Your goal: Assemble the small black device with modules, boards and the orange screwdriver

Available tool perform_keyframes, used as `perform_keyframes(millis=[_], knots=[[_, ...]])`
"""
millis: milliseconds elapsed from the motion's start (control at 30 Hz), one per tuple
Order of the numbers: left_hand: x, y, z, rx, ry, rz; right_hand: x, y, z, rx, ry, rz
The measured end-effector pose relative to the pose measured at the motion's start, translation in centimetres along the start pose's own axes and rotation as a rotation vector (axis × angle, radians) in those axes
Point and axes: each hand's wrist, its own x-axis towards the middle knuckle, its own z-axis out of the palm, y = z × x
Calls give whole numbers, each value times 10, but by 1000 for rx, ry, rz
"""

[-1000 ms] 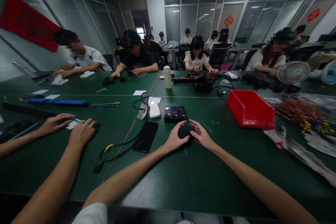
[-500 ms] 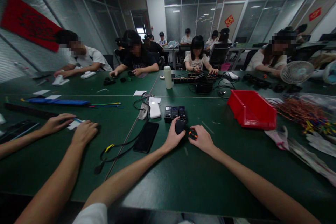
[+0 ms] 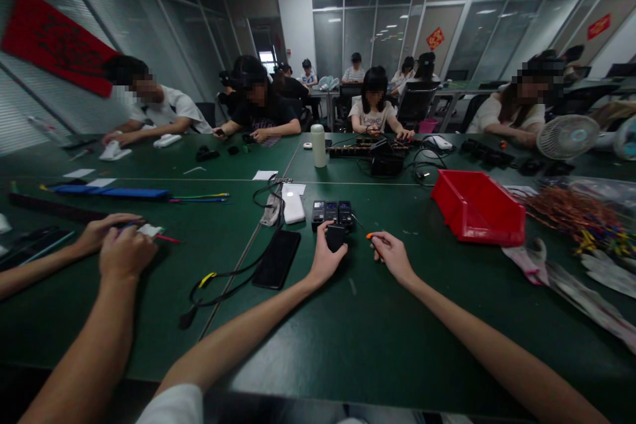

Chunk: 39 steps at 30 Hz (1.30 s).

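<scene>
My left hand (image 3: 328,257) is closed round a small black box-shaped device (image 3: 336,236), holding it just in front of several similar black devices (image 3: 331,212) that stand in a row on the table. Between the fingers of my right hand (image 3: 392,255) is a screwdriver with an orange-and-black handle (image 3: 370,236). Its thin shaft slants up and left toward the right end of the row; whether the tip touches anything I cannot tell. A black phone (image 3: 277,259) lies to the left of my left hand, beside a black cable (image 3: 226,298) with a yellow tag.
At the right stand a red bin (image 3: 479,209), some gloves (image 3: 531,262) and a heap of copper-coloured wires (image 3: 571,212). A pale bottle (image 3: 318,146) and a white device (image 3: 293,205) are farther back. On the left, a co-worker's hands (image 3: 124,248) handle a small item.
My right hand has turned and shifted slightly right, so the screwdriver's shaft now points toward the row. The device in my left hand has tilted a little. The co-worker's hands moved left.
</scene>
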Motion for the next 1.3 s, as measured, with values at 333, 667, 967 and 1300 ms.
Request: perform_keyframes(millis=[333,667,967,1300], knots=[[3,-8,-1,-14,69,-18,2,7,-6,154,36,-52],[4,-11,-1,-37,104,-39,1,5,-13,269,-90,69],[4,-7,-2,-29,114,-38,3,-4,-15,227,-236,88],[4,-7,-3,-42,120,-42,8,-6,-25,345,-182,164]])
